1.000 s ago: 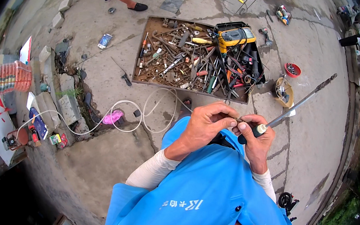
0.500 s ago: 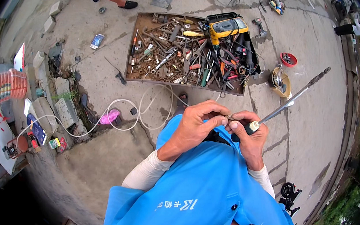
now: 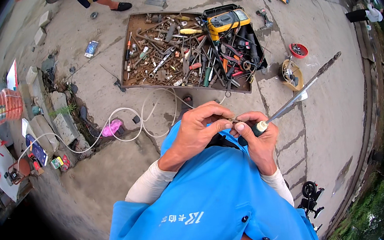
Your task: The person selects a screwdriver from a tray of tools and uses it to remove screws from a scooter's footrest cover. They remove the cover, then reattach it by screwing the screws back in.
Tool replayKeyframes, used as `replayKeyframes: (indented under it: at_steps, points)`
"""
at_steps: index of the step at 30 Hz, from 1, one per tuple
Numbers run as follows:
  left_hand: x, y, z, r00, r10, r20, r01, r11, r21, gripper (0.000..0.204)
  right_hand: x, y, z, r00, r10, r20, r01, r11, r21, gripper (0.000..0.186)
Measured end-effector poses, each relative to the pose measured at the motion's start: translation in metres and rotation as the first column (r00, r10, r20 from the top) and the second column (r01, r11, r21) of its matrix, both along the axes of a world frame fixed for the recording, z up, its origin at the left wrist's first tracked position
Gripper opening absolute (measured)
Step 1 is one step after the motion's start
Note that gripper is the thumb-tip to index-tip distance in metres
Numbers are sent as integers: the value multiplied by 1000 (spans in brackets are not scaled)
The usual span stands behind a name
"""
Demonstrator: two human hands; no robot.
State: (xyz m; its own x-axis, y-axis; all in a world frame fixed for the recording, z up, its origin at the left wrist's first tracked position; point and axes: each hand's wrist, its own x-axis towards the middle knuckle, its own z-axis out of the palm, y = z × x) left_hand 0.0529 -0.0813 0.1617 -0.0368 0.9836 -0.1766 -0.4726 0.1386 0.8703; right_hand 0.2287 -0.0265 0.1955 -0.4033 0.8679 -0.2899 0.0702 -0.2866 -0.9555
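Note:
My left hand (image 3: 198,131) is closed, its thumb and fingertips pinching a small dark metal piece (image 3: 233,120) in front of my chest. My right hand (image 3: 263,142) meets it there, thumb and fingers at the other end of the piece. Lying across that same right hand is a long screwdriver (image 3: 289,102). Its dark green handle sits under the thumb, and the shaft points up and to the right, darker at the tip. The fingertips partly cover the small piece, so its exact kind cannot be made out.
Beyond my hands lies a shallow metal tray (image 3: 126,75) full of loose tools and hardware. A yellow-cased meter (image 3: 228,20) rests on its right part. Right of it are a red bowl (image 3: 306,50) and a yellow container (image 3: 286,80). A pale hose (image 3: 120,110) loops over the ground at left.
The whole view has shifted, with the tray and surroundings appearing further left and up. Both hands keep their hold, and the screwdriver points slightly more upward.

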Motion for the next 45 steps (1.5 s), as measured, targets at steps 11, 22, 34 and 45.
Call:
replayKeyframes:
  at_steps: [11, 22, 34, 45]
  points:
    - [-2, -1, 2, 998, 59, -3, -59, 998, 16, 24, -7, 1, -2, 1000, -16, -18, 16, 1000, -5, 17]
    - [-7, 0, 3, 979, 66, -193, -56, 997, 57, 19, -5, 1, -2, 999, 16, -38, -16, 1000, 1, 15]
    - [-2, 3, 0, 987, 63, -150, -49, 994, 95, 21, -2, 2, -2, 999, -7, -51, 8, 1000, 11, 14]
    - [2, 6, 3, 986, 68, -152, -49, 991, 124, 21, 0, 5, 0, 1000, -3, 2, 3, 999, 44, 14]
